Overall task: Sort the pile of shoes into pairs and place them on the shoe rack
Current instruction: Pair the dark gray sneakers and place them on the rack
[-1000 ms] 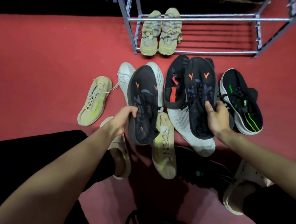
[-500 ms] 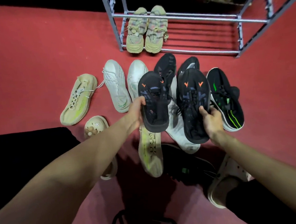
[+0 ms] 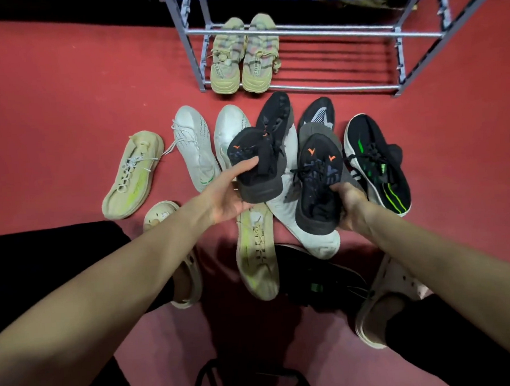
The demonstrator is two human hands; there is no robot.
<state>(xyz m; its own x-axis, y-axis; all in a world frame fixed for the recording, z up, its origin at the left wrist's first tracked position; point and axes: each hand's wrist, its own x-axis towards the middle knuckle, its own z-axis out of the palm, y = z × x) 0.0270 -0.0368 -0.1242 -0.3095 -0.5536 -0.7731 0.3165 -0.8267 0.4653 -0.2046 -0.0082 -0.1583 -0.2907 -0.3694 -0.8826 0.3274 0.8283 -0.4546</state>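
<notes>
The left hand grips 1 black knit sneaker with small orange chevron marks by its heel end, thumb over the upper and the other digits curled beneath the sole, while the right hand holds its match, a second black knit sneaker with the same orange marks, fingers wrapped round the heel from the outer side. Both are lifted clear of the pile and held side by side, toes pointing towards the grey metal tube shoe rack, which looks like a check that they pair before shelving them. The uppers appear soft and mesh-like, with dark rubbery soles, though the low light hides finer detail. On the rack's lowest tier stands 1 pair of beige ridged-sole sneakers, set tidily together at the left end, leaving room to their right. Below the hands, on the red carpeted floor, lie the unsorted ones: 2 white knit sneakers, a pale yellow laced sneaker and a black sneaker with green stripes.
</notes>
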